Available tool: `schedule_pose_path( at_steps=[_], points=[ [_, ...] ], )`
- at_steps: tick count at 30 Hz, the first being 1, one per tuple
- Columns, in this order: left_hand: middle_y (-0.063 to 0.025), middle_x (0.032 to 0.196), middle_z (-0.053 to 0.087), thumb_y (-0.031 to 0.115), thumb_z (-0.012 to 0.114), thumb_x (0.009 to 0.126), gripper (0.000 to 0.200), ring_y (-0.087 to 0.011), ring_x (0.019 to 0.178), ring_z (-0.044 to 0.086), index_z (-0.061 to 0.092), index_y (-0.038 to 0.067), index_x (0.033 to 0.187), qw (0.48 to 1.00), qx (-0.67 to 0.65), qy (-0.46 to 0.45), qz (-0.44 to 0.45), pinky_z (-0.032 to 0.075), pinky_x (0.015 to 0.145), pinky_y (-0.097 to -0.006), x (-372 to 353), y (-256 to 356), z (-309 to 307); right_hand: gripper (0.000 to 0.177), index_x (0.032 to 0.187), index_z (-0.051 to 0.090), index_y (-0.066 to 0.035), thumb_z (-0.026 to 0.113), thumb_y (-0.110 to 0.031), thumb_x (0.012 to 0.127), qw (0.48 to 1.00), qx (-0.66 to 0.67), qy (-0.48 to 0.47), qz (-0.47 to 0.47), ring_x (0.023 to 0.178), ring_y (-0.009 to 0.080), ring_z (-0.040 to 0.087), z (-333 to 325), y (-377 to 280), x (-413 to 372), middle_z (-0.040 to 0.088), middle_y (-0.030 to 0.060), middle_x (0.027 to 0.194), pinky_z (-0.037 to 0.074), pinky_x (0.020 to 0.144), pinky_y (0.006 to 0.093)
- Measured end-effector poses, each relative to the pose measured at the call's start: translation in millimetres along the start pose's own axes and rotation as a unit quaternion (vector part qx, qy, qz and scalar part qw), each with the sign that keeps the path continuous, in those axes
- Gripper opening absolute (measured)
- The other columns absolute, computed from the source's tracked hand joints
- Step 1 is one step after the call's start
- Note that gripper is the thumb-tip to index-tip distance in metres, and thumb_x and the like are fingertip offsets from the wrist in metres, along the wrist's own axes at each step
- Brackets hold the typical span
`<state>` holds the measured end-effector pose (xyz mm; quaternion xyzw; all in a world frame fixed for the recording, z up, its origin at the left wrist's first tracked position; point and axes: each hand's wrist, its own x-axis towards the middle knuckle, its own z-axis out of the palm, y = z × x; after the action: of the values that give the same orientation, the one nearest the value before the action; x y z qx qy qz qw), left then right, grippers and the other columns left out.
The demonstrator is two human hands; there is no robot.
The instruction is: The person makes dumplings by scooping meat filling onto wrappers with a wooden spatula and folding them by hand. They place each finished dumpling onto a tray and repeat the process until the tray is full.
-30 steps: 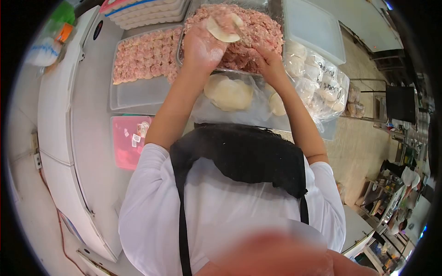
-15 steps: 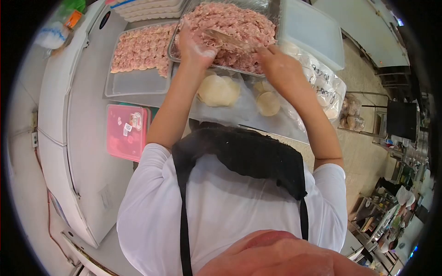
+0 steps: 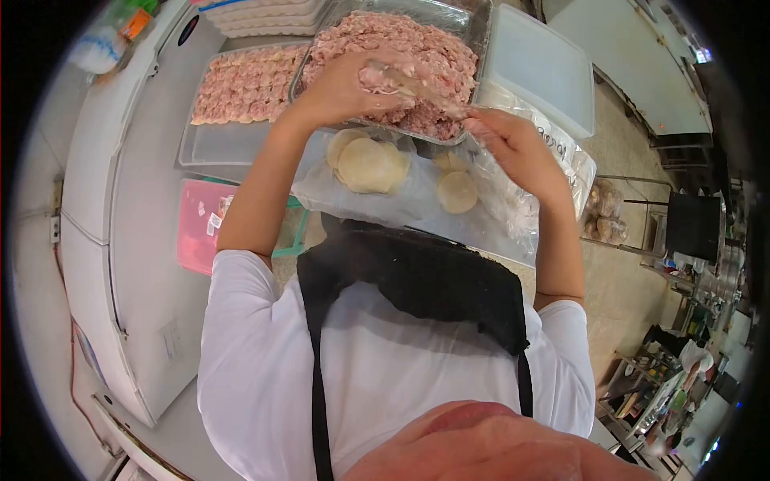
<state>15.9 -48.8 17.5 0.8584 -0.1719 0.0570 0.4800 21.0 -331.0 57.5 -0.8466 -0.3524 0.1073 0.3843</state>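
Note:
A clear tub of ground meat (image 3: 385, 40) stands at the top centre. My left hand (image 3: 353, 86) is over its near left part, fingers curled around a small portion of meat. At the tub's near right corner, my right hand (image 3: 509, 140) grips a meat-smeared spatula (image 3: 425, 94), whose blade reaches left to the meat in my left hand. Pale round wrappers (image 3: 370, 166) lie in a stack on a plastic sheet below the tub, and a smaller stack of wrappers (image 3: 457, 191) lies to their right.
A tray of filled dumplings (image 3: 245, 84) is left of the tub, with a pink box (image 3: 196, 228) below it. White stacked trays (image 3: 261, 18) stand behind. To the right are a translucent lid (image 3: 545, 72) and a labelled plastic bag (image 3: 561, 148).
My left hand has turned and come over the meat, its fingers now pointing right. My right hand has shifted slightly right and down with the spatula. The view has shifted a little.

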Motion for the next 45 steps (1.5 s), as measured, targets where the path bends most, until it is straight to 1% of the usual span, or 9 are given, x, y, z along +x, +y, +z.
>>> schedule_pose_path(
  at_steps=[3, 6, 11, 17, 21, 31, 35, 42, 45],
  points=[
    [-0.015, 0.111, 0.063, 0.029, 0.079, 0.066, 0.057, -0.0278, 0.104, 0.06, 0.061, 0.005, 0.114, 0.993, 0.073, -0.042, 0.077, 0.045, 0.092, -0.0358, 2.7, 0.1, -7.6, 0.031, 0.11, 0.062, 0.0, 0.054, -0.025, 0.093, 0.996, -0.033, 0.002, -0.079, 0.08, 0.0301, 0.062, 18.3, 35.9, 11.3, 0.065, 0.0168, 0.094, 0.048, 0.073, 0.0374],
    [-0.0131, 0.112, 0.063, 0.025, 0.077, 0.07, 0.054, -0.0279, 0.102, 0.06, 0.06, 0.003, 0.116, 0.975, 0.111, -0.152, -0.118, 0.045, 0.091, -0.033, 13.0, 15.4, -6.1, 0.026, 0.107, 0.063, -0.003, 0.057, -0.023, 0.091, 0.989, -0.136, 0.006, -0.048, 0.081, 0.0329, 0.061, 7.5, 49.1, 24.9, 0.062, 0.0157, 0.092, 0.048, 0.072, 0.0385],
    [-0.0171, 0.109, 0.064, 0.032, 0.075, 0.072, 0.058, -0.0292, 0.1, 0.061, 0.058, 0.002, 0.118, 0.99, 0.111, 0.004, -0.091, 0.047, 0.087, -0.0345, 16.5, -59.2, 10.5, 0.021, 0.104, 0.064, -0.011, 0.056, -0.024, 0.09, 0.96, -0.245, 0.122, -0.066, 0.078, 0.0328, 0.061, 32.9, 18.7, 16.5, 0.06, 0.0126, 0.089, 0.048, 0.065, 0.0424],
    [-0.0175, 0.111, 0.063, 0.025, 0.076, 0.073, 0.056, -0.025, 0.103, 0.06, 0.056, 0.007, 0.121, 0.979, 0.024, -0.055, -0.195, 0.046, 0.09, -0.0348, 1.8, -25.7, -3.8, 0.03, 0.112, 0.065, -0.01, 0.054, -0.029, 0.091, 0.963, -0.243, 0.024, 0.111, 0.086, 0.0356, 0.062, 10.5, 74.8, 14.8, 0.064, 0.0163, 0.099, 0.049, 0.075, 0.0406],
    [-0.016, 0.109, 0.064, 0.027, 0.076, 0.072, 0.05, -0.0263, 0.103, 0.061, 0.057, 0.011, 0.116, 0.993, 0.063, 0.002, 0.096, 0.047, 0.088, -0.0354, -7.1, -7.5, -20.8, 0.03, 0.11, 0.064, -0.002, 0.056, -0.025, 0.092, 0.996, -0.026, 0.058, 0.066, 0.093, 0.0288, 0.063, 1.8, 35.0, -4.4, 0.065, 0.0166, 0.107, 0.048, 0.081, 0.0344],
    [-0.0143, 0.105, 0.065, 0.033, 0.079, 0.069, 0.054, -0.0259, 0.101, 0.06, 0.063, 0.002, 0.11, 0.996, 0.061, -0.057, -0.032, 0.043, 0.093, -0.0359, -42.5, -58.6, -71.2, 0.023, 0.102, 0.066, -0.003, 0.06, -0.021, 0.089, 0.956, -0.25, 0.12, -0.098, 0.077, 0.0327, 0.061, 71.1, -54.0, 43.1, 0.062, 0.0136, 0.086, 0.048, 0.069, 0.039],
    [-0.0139, 0.102, 0.066, 0.036, 0.079, 0.069, 0.054, -0.0266, 0.095, 0.061, 0.063, 0.003, 0.109, 0.992, 0.094, -0.078, -0.043, 0.045, 0.089, -0.0369, -63.2, -47.5, -108.3, 0.024, 0.103, 0.066, -0.003, 0.061, -0.021, 0.088, 0.962, -0.269, 0.019, 0.05, 0.08, 0.0307, 0.063, 72.4, -96.3, 63.7, 0.064, 0.0146, 0.094, 0.05, 0.07, 0.0353],
    [-0.013, 0.106, 0.064, 0.043, 0.08, 0.067, 0.065, -0.0254, 0.098, 0.06, 0.059, 0.004, 0.115, 0.986, -0.019, -0.103, -0.129, 0.046, 0.087, -0.0368, -96.7, -71.6, -159.4, 0.028, 0.11, 0.062, 0.0, 0.057, -0.021, 0.091, 0.98, -0.194, 0.036, 0.024, 0.088, 0.031, 0.063, 148.2, -120.6, 83.1, 0.064, 0.0197, 0.1, 0.048, 0.078, 0.0336],
    [-0.0152, 0.106, 0.064, 0.038, 0.078, 0.069, 0.062, -0.0255, 0.098, 0.06, 0.058, 0.004, 0.117, 0.996, 0.087, -0.024, -0.007, 0.047, 0.085, -0.036, -118.2, -118.9, -170.3, 0.032, 0.113, 0.061, 0.001, 0.057, -0.024, 0.092, 0.99, -0.117, 0.063, 0.044, 0.088, 0.0279, 0.063, 158.0, -115.3, 77.7, 0.065, 0.0165, 0.101, 0.048, 0.078, 0.0337]
  ],
)
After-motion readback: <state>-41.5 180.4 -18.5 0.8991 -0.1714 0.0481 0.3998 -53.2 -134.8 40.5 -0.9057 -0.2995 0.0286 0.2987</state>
